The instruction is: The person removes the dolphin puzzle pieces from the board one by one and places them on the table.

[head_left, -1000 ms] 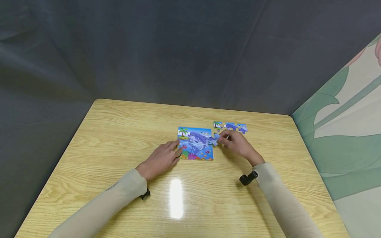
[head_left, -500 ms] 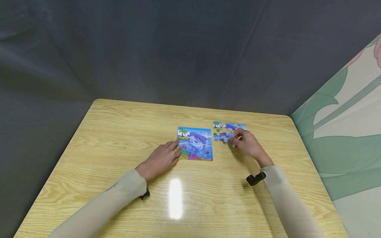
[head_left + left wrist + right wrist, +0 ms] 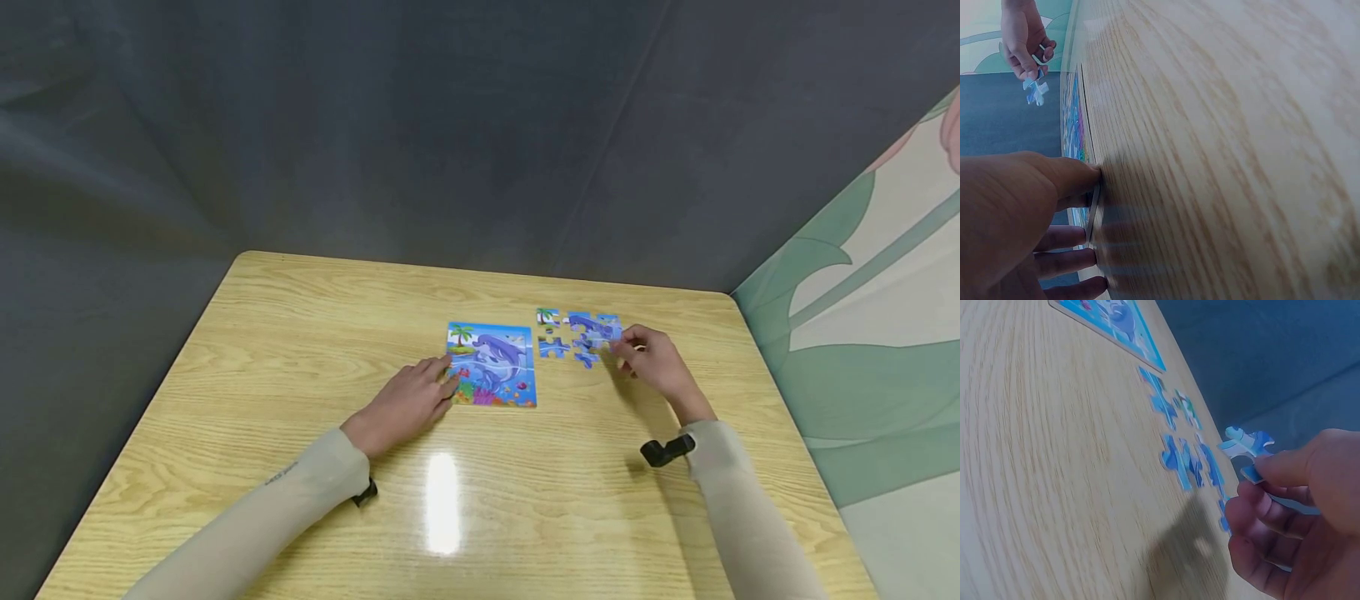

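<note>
In the head view a square dolphin puzzle board [image 3: 491,367] lies flat near the middle of the table. My left hand [image 3: 405,407] rests at its left edge; in the left wrist view the thumb touches the edge and the fingers lie extended along it. To the right, my right hand [image 3: 654,362] pinches a jigsaw piece [image 3: 1244,445] between thumb and fingers, raised above the table. Loose pieces lie beside the board: a palm-tree piece [image 3: 547,316], a blue water piece [image 3: 553,347], a dolphin piece [image 3: 579,323] and others partly overlapped by the held one.
The wooden table [image 3: 300,333] reaches back to a dark curtain [image 3: 480,133]. On the right stands a wall with a leaf pattern [image 3: 892,333]. A black wrist camera [image 3: 667,451] sits at the right sleeve.
The right hand has carried the pinched jigsaw piece rightward, from beside the board's right edge to the right end of the loose pieces. My left hand has stayed in place.
</note>
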Demonstrator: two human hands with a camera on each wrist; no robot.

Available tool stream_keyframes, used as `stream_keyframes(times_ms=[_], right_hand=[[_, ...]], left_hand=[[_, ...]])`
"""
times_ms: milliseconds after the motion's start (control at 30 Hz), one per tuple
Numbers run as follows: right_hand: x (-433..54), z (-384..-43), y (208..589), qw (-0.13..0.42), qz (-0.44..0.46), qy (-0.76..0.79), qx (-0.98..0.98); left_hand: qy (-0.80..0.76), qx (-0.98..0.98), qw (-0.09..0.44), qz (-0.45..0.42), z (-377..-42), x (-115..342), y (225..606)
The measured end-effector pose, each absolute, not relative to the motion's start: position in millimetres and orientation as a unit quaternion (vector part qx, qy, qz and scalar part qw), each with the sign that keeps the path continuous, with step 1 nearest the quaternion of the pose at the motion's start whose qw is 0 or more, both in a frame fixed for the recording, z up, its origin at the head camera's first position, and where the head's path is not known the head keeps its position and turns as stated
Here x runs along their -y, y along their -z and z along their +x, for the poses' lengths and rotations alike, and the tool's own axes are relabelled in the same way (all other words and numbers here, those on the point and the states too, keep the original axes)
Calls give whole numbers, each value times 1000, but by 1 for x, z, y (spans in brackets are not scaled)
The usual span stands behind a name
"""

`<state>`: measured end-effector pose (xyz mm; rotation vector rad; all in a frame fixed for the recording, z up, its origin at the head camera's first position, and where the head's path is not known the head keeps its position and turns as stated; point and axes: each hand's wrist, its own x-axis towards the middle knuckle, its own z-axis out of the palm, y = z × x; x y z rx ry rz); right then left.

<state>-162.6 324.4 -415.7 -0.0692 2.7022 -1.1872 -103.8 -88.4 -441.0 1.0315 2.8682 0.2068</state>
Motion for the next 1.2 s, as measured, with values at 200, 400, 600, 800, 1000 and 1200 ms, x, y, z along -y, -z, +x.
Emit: stream_keyframes(times_ms=[200, 400, 600, 800, 1000, 1200], right_hand=[[-333, -163, 420, 88, -11, 405, -910], [-342, -163, 421, 85, 5, 408, -909], [-351, -162, 420, 78, 15, 406, -910], [-355, -163, 422, 85, 23, 390, -917], [-357, -162, 424, 105, 33, 382, -918], [-357, -165, 429, 117, 44, 369, -921]], left_hand=[[-68, -939, 49, 333, -104, 88, 440], [-63, -939, 55, 333, -104, 88, 440], [-56, -939, 50, 336, -105, 89, 441], [-56, -939, 49, 335, -105, 89, 442], [-63, -938, 52, 336, -105, 89, 442], [-59, -939, 54, 333, -105, 89, 441]])
